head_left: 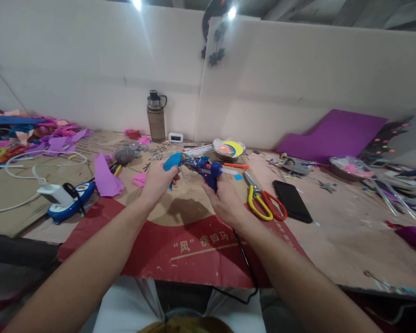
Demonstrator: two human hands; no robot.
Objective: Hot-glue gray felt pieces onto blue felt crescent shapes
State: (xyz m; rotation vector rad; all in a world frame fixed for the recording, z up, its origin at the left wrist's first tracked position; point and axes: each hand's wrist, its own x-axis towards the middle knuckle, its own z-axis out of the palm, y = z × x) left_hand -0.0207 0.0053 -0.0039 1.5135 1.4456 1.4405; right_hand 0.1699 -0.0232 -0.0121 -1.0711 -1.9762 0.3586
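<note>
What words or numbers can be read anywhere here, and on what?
"风" 疾如马: white print on the red cardboard sheet.
Digits on the small white clock: too small to read.
Black print on the brown cardboard: blurred, unreadable.
Label on the glue gun: none readable.

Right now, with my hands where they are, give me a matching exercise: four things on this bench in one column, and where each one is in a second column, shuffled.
1. glue gun
2. blue cutout
3. scissors
4. bottle

A. upright by the back wall
B. held in the left hand
C. lying flat beside the black phone
D. held in the right hand

Pairs: 1-D, 2-B, 3-C, 4-A.
</note>
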